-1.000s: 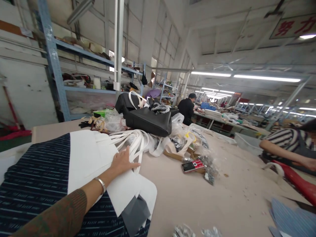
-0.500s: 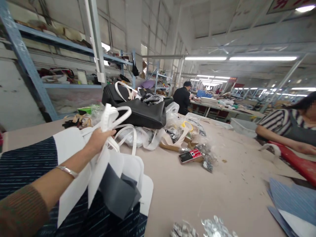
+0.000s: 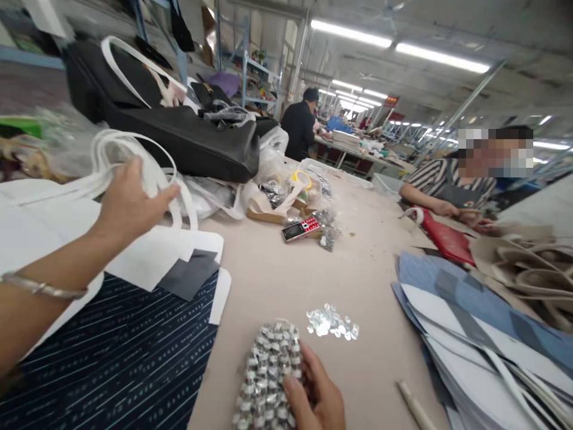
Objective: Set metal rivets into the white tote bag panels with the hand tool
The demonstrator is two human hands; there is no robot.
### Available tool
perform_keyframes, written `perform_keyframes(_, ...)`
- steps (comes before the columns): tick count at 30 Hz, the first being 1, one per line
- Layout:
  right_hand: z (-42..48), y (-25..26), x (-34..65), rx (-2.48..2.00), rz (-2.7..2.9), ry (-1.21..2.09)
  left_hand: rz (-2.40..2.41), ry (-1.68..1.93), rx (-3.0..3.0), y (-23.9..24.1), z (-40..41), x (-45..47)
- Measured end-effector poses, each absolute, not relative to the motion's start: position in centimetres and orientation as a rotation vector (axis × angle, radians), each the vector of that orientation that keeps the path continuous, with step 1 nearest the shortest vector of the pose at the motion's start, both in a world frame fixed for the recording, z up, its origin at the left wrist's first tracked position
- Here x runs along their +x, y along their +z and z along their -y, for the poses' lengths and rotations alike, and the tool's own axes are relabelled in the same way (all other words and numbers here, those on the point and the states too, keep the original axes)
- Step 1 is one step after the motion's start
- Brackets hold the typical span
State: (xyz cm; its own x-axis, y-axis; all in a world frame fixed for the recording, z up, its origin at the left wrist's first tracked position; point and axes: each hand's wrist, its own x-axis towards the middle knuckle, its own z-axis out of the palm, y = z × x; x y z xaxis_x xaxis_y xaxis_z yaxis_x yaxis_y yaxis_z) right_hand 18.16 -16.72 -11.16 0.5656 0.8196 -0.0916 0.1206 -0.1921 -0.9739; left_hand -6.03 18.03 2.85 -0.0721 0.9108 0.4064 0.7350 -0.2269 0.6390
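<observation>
My left hand [image 3: 129,200] is over looped white straps [image 3: 105,152], its thumb stretched out and its fingers loosened. Under the straps lie white panels [image 3: 138,257] with a dark grey patch [image 3: 190,275], on top of dark navy printed fabric [image 3: 147,352]. At the bottom middle, my right hand [image 3: 320,394] curls around the right side of a cluster of small silver metal fasteners [image 3: 268,376], thumb pressed on top. Just beyond it, a scatter of flat silver washers [image 3: 331,322] rests on the table.
A black bag [image 3: 179,137] lies at the back left. A red and black phone [image 3: 301,229] sits by plastic bags. On the right are blue and white panels [image 3: 439,280], a pen-like tool [image 3: 414,403] and a red bag [image 3: 447,239] near a co-worker [image 3: 447,185].
The view has swung right and down. The white straps, held up in my left hand before, now lie lower on the panels. My right hand has come in onto the metal fasteners.
</observation>
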Motion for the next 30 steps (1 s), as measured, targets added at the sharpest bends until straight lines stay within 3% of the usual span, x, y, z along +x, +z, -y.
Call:
perform_keyframes(2, 16.6, -11.6, 18.1, -1.59, 0.781, 0.781, -1.499, 1.054, 1.879, 1.8, -12.6, -2.3)
perform_keyframes(4, 16.4, -11.4, 18.1, -1.531, 0.772, 0.794, -1.15, 0.708, 1.67, 0.5, -7.0, 0.8)
perform_keyframes(10, 16.3, -8.9, 18.4, -1.292, 0.799, 0.933, -0.911, 0.334, 1.635, -3.8, 2.5, 4.1)
perform_keyframes(15, 16.2, -7.3, 18.5, -1.238, 0.86, 0.94, -0.794, 0.513, 1.46, -5.0, 4.4, 3.6)
perform_keyframes(30, 19.9, -1.7, 19.3, -1.284, 1.302, 0.38, -0.843, 0.739, 1.623, -1.7, 10.9, 3.0)
